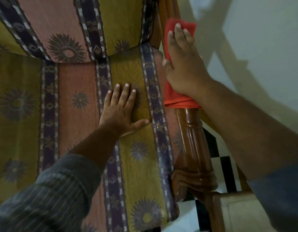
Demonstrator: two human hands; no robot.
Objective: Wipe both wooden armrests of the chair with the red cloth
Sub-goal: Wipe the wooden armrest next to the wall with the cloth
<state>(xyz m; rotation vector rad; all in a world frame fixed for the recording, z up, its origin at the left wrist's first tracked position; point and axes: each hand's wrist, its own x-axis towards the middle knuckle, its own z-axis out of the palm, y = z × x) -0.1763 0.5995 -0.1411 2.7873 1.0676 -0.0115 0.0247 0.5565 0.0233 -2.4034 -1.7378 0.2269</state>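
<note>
The red cloth (174, 97) lies draped along the chair's right wooden armrest (193, 139), a carved, fluted brown rail running from near the bottom centre up to the top. My right hand (183, 64) presses flat on the cloth over the armrest's middle, fingers stretched toward the chair back. My left hand (123, 109) rests palm down with fingers spread on the patterned seat cushion (74, 97), holding nothing. The left armrest is out of view.
The striped backrest cushion (69, 25) fills the top left. A pale wall (262, 39) stands to the right of the armrest. A black and white checkered floor (223, 161) shows below it. A light boxy surface (235, 213) sits at the bottom right.
</note>
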